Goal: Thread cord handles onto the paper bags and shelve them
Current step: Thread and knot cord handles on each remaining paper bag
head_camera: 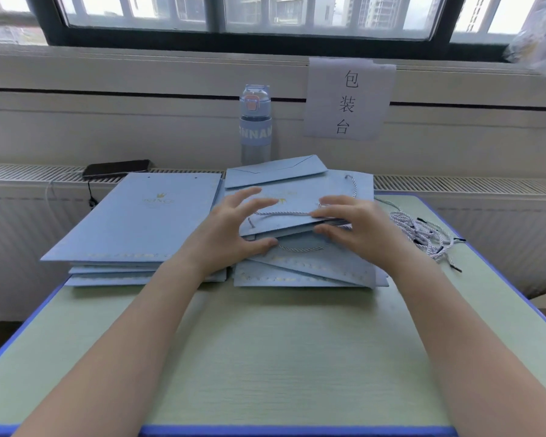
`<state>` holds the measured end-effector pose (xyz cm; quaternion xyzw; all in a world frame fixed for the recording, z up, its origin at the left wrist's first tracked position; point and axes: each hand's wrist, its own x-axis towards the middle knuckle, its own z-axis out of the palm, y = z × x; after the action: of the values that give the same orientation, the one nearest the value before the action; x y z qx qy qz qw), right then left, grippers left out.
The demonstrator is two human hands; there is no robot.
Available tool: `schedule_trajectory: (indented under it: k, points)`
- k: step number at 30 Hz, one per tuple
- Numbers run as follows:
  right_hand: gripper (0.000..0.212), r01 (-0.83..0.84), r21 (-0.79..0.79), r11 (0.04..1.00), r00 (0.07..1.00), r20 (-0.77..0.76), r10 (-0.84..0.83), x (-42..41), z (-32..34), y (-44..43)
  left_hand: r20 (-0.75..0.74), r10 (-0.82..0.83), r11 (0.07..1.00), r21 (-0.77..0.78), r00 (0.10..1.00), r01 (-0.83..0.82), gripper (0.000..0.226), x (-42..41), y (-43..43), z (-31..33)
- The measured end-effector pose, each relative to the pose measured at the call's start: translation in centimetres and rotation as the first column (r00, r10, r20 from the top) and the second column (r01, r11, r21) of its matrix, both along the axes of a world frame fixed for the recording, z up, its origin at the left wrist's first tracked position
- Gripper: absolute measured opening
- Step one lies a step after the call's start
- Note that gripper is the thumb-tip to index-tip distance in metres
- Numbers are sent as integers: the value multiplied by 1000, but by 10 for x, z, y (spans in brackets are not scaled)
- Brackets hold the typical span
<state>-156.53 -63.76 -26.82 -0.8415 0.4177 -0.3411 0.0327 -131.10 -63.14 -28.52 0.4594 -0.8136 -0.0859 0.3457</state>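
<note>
A flat light-blue paper bag with white twisted cord handles lies on top of the right-hand pile of bags. My left hand holds its near-left edge, thumb underneath and fingers spread above. My right hand pinches its right side, fingers on top and thumb below the edge. One cord handle lies across the bag's face, and another loops out under its near edge. A second stack of flat blue bags without cords sits to the left. Loose white cords lie in a heap at the right.
The green table has a blue rim. A clear water bottle stands behind the piles, a black phone lies on the radiator ledge at the left, and a paper sign hangs on the wall.
</note>
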Motion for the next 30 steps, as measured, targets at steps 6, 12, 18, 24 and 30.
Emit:
schedule_trajectory:
  k: [6,12,18,24,30]
  points:
    - [25,133,-429,893,950,311,8,4,5,3,-136,14,893,-444,991,-73,19,0,-1,11]
    - [28,171,-454,874,901,431,47,4,7,4,-549,-2,956,-246,836,-160,17,-1,7,17]
    - [23,70,-201,977,857,513,44,-4,19,3,-714,-90,975,-207,694,-86,12,-5,8,33]
    - [27,-18,27,999,775,632,-3,-8,70,-1,-726,-179,977,-213,663,31,29,-8,-3,87]
    - [60,-31,-28,999,783,621,42,0,153,4,-772,-150,987,-77,618,143,13,-14,-8,170]
